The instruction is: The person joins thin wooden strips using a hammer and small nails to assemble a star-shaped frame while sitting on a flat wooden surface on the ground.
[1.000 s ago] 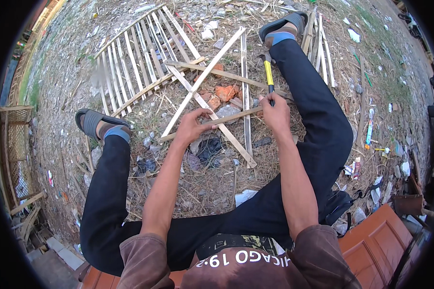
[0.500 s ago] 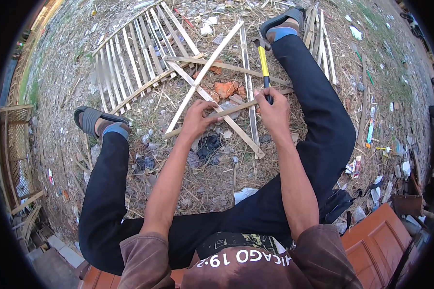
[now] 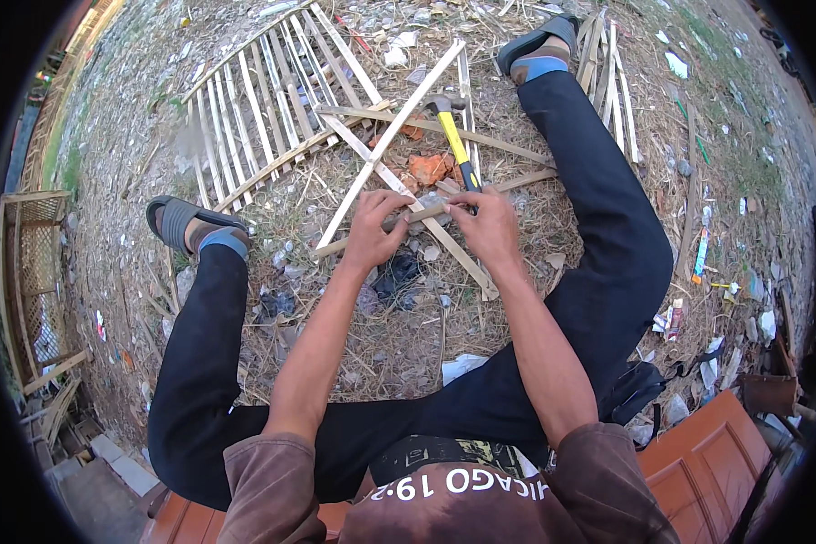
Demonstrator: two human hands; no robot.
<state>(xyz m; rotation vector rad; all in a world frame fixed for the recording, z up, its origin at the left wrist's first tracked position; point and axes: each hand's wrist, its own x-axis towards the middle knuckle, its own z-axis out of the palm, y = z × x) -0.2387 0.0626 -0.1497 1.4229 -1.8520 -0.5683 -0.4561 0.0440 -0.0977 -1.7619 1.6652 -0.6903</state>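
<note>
My left hand (image 3: 374, 231) is closed on a thin wooden slat (image 3: 431, 212) where it crosses a long pale slat (image 3: 461, 256). My right hand (image 3: 491, 228) holds a hammer (image 3: 451, 131) with a yellow and black handle, its head pointing away from me. The thumb and fingertips of that hand also reach the slat close to my left fingers. Whether a nail sits between the fingertips is too small to tell. Another pale slat (image 3: 393, 140) crosses the long one diagonally, and a further slat (image 3: 494, 139) lies across behind them.
A slatted wooden frame (image 3: 272, 104) lies at the far left. Loose slats (image 3: 607, 86) are piled beyond my right foot. Orange broken pieces (image 3: 429, 169) and black plastic (image 3: 397, 275) lie on the littered ground. A brown panelled board (image 3: 707, 462) is at the lower right.
My right hand has moved left along the slat toward my left hand, bringing the hammer with it. The hammer now tilts to the left. My left hand has barely moved.
</note>
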